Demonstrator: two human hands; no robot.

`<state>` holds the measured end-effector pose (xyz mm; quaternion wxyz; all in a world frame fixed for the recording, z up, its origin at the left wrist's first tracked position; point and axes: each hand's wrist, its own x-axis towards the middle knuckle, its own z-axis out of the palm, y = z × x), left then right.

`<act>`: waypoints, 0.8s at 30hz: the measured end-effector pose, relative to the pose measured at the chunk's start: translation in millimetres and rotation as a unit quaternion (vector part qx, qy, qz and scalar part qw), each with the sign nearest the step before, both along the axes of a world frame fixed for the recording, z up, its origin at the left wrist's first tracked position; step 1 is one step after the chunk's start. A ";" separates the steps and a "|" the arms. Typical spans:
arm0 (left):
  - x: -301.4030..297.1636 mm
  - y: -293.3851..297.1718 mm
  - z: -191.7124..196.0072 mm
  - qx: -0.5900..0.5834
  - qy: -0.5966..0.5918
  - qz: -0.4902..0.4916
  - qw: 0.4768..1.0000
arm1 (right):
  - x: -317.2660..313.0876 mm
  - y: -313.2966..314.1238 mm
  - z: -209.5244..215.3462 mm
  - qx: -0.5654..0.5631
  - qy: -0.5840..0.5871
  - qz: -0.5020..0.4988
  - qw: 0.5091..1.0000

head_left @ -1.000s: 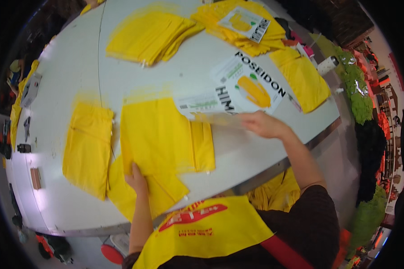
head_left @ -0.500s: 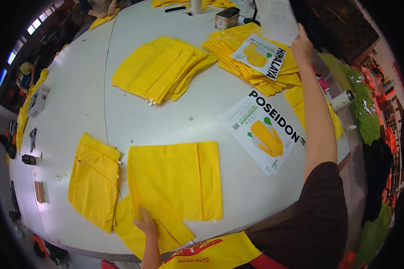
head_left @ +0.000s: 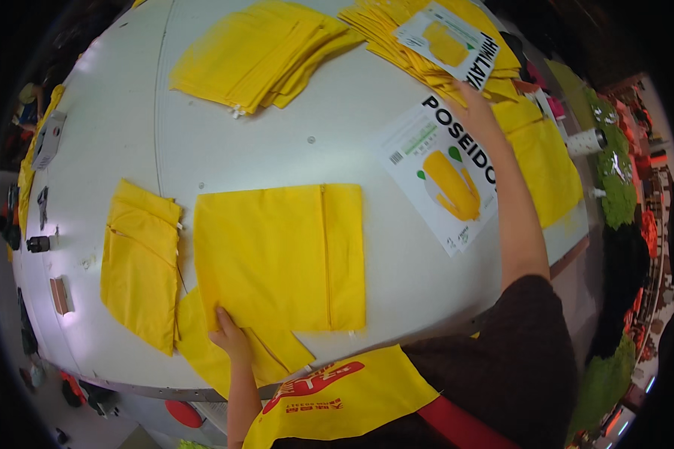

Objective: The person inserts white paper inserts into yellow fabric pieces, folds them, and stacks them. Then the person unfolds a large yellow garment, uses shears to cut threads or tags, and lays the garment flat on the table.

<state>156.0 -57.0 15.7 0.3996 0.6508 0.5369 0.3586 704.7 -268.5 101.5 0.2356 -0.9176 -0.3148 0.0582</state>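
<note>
at the bottom centre of the frame a yellow apron with red print (head_left: 337,404) hangs at the person's front, just below the edge of the round white table (head_left: 277,150). a little above it, lower left of centre, the left hand (head_left: 228,340) lies flat with fingers spread open, pressing down on the lower left corner of a large flat yellow fabric bag (head_left: 281,258) that is spread out in the middle of the frame – it overlaps a second yellow piece (head_left: 202,352) beneath it. just beside these, at centre left, a folded yellow fabric piece (head_left: 138,262) rests on the table. to the right of centre lies a white printed card with a yellow picture (head_left: 445,176), partly under the forearm. the right hand (head_left: 475,105) reaches to the upper right, its fingers lying on the edge of a fanned stack of yellow bags (head_left: 442,52) – whether it grips anything i cannot tell. on that stack sits another white printed card (head_left: 445,41). at the top centre, well apart from the hands, is a second stack of yellow bags (head_left: 266,52).
</note>
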 end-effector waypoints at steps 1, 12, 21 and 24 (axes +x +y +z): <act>-1.9 -3.3 1.8 -0.003 0.006 -0.002 1.000 | -41.4 -15.1 8.3 -0.070 0.039 -0.012 0.997; -9.2 9.0 2.0 0.026 -0.048 -0.114 0.992 | -241.5 -119.2 -84.7 -0.213 -0.188 0.036 0.958; -35.1 29.1 -1.6 -0.134 -0.159 -0.119 0.971 | -232.6 -104.0 -39.5 -0.108 -0.058 -0.070 0.990; -31.5 27.5 3.7 0.236 0.069 0.009 0.969 | -221.2 -118.3 -45.8 -0.095 0.016 -0.084 0.992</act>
